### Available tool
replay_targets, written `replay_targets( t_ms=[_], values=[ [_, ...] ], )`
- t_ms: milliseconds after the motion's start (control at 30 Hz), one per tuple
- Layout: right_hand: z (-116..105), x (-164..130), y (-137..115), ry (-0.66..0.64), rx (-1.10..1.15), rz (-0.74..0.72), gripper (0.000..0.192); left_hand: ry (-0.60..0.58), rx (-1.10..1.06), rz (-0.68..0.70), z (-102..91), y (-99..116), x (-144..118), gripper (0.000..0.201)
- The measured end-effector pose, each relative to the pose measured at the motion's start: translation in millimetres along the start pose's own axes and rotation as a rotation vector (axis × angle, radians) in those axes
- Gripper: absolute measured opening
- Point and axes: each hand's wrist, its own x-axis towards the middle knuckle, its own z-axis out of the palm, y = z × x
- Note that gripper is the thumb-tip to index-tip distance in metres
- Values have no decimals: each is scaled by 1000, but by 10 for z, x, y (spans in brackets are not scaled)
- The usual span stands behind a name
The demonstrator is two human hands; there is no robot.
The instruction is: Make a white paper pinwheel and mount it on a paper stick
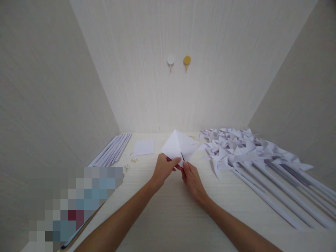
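Two bare hands meet over a pale bench: the left hand [163, 167] pinches the lower corner of a creased white paper square [179, 146] between thumb and fingers, while the right hand [191, 176], fingers curled shut, grips the same corner from the other side together with a thin dark tool [182, 156], possibly a scissor blade or a pin, too small to identify. The paper is held tilted up just above the bench near its middle, its diagonal folds showing; it looks light, thin and easily crumpled or torn, and is best held by pinching a corner or an edge near the folds rather than the flat centre. Just left of it lies a flat white paper sheet [143, 147], with a few small pale fasteners [133, 159] scattered beside it, hard to make out. Farther left, a bundle of rolled white paper sticks [111, 151] rests along the side wall. To the right, well apart from the hands, a crowded heap of finished white paper pinwheels [236, 145] lies with long sticks running off the picture's right edge. Two round wall hooks, one white [170, 61] and one gold [187, 60], sit on the back panel. A blurred patch [76, 203] hides the lower left corner.
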Motion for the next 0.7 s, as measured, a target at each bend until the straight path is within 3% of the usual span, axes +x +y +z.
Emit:
replay_targets(
  t_ms=[700],
  values=[
    [19,2,-12,7,-10,-4,44,-19,1,8,1,-36,7,16]
  ],
)
